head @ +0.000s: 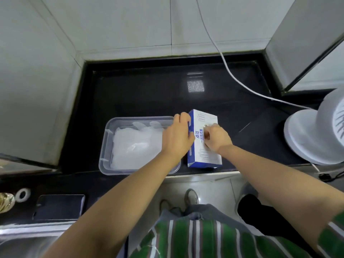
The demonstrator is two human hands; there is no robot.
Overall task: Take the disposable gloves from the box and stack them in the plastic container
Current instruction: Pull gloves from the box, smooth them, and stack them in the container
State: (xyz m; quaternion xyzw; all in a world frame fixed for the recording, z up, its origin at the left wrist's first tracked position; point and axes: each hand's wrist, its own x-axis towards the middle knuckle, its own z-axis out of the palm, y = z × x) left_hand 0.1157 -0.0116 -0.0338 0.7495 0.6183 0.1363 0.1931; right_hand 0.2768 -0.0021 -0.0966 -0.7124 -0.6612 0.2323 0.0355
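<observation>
A blue and white glove box (pixel 208 157) lies flat on the black counter. To its left stands a clear plastic container (pixel 108 138) holding a pile of translucent disposable gloves (pixel 134 146). My left hand (pixel 176 138) grips the box's left side, fingers curled over its edge. On top of the box my right hand (pixel 216 136) has its fingers curled at the opening, pinching a bit of glove (pixel 205 127) that barely shows.
A white fan (pixel 316 131) stands at the right, its white cable (pixel 242 82) running across the back of the counter. A dark phone (pixel 59 206) and a tape roll (pixel 23 194) lie at the front left. Tiled walls close in the back and left.
</observation>
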